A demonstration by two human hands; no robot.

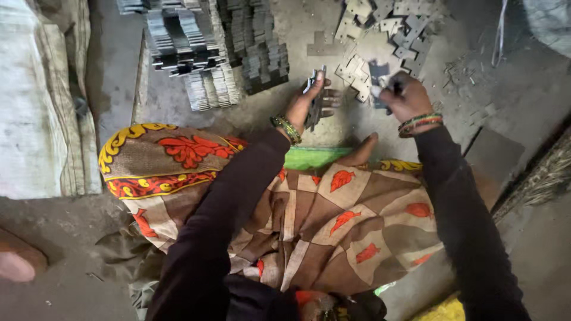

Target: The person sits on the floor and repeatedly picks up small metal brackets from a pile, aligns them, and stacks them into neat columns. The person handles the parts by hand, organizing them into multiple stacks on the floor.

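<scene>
A small stack of flat metal plates (313, 98) stands on edge in my left hand (303, 104), fingers clamped round it above the floor (285, 113). My right hand (404, 95) closes on a single plate just beside the loose heap of cut plates (380, 35). Neat finished stacks (208, 47) stand to the left; judging by the heap, plenty of pieces are not yet gathered.

The right hand (403, 95) hides what it grips; the sack (30, 101) is cut off at left.
</scene>
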